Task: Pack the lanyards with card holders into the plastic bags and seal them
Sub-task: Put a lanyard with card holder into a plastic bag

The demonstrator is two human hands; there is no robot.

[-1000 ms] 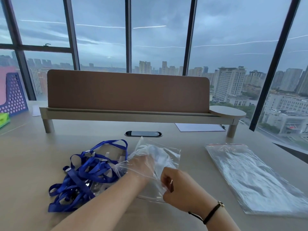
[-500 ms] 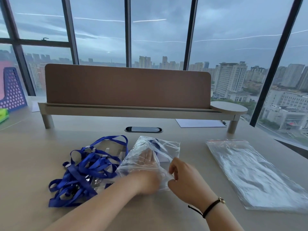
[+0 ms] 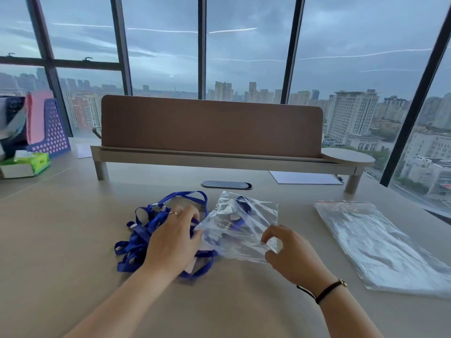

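Note:
A clear plastic bag (image 3: pixel 240 225) lies crumpled on the desk's middle with a blue lanyard and card holder inside. My right hand (image 3: pixel 290 252) pinches the bag's near right corner between thumb and fingers. To its left sits a tangled pile of blue lanyards (image 3: pixel 144 235) with clear card holders. My left hand (image 3: pixel 174 236) rests on that pile, fingertips at the bag's left edge; whether it holds anything is hidden. A stack of flat spare plastic bags (image 3: pixel 380 245) lies at the right.
A wooden monitor shelf (image 3: pixel 214 157) with a brown back panel spans the desk's far side. A dark cable grommet (image 3: pixel 226 184) sits just beyond the bag. Paper and a pen (image 3: pixel 305 178) lie under the shelf's right end. A blue file rack (image 3: pixel 52 132) and tissue pack (image 3: pixel 34 162) stand far left.
My left hand has come out of the bag and moved left onto the lanyard pile. My right hand shifted right along the bag's near edge. The camera turned left.

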